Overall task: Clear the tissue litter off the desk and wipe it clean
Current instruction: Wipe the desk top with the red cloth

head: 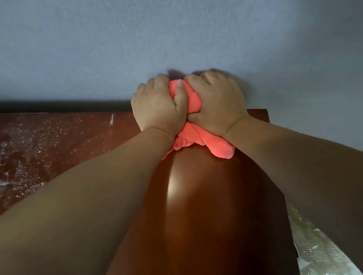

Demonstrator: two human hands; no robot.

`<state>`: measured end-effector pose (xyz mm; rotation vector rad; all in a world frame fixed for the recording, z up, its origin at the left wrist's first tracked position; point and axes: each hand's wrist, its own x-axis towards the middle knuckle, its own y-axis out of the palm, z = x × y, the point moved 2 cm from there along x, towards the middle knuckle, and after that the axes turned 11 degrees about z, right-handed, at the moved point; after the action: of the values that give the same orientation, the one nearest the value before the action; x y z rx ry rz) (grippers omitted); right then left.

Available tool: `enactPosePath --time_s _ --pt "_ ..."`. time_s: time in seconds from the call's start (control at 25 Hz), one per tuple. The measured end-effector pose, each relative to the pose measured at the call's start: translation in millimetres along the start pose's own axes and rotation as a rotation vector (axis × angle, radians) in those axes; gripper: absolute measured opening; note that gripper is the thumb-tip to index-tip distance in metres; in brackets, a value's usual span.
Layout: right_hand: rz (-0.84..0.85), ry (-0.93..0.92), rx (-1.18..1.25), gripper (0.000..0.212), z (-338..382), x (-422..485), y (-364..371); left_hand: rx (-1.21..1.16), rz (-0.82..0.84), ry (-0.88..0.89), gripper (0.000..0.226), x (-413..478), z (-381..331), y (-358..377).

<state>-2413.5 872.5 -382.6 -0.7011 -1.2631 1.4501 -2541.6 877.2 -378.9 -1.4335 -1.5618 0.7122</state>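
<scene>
Both hands meet at the far edge of the table (204, 222), toward 12 o'clock, right against the blue-grey wall (167, 30). Between them is a bunched coral-pink cloth (220, 149), pressed down on the glossy reddish-brown top. The left grip (158, 104) is closed around the cloth's upper bulge, its thumb lying over the fabric and its fingers curled over the far side. The right grip (219, 104) is clenched on the same bundle from the 3 o'clock side, knuckles up, thumb tucked into the folds. The two thumbs touch or nearly touch. A loose tail of the cloth spills out below the right wrist, toward 5 o'clock of the hands.

The tissue litter (14, 150) lies as fine white specks and smears on the table's left part, at 9 to 10 o'clock, well apart from the cloth. The stretch between the forearms is shiny. At 4 o'clock, past the table's right edge, a pale patterned surface (315, 246) shows below.
</scene>
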Motion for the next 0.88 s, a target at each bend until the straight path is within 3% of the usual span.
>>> enactPosePath --time_s 0.24,0.44,0.88 --pt "-0.03 0.032 -0.047 0.054 -36 -28 -14 0.033 0.011 0.063 0.05 -10 -38 20" --pt "0.024 0.183 -0.099 0.044 -30 -78 -28 -0.003 0.09 0.081 0.05 -46 -57 21" --pt "0.125 0.29 -0.135 0.058 42 -235 -40 0.002 0.32 0.088 0.048 -203 -69 -22"
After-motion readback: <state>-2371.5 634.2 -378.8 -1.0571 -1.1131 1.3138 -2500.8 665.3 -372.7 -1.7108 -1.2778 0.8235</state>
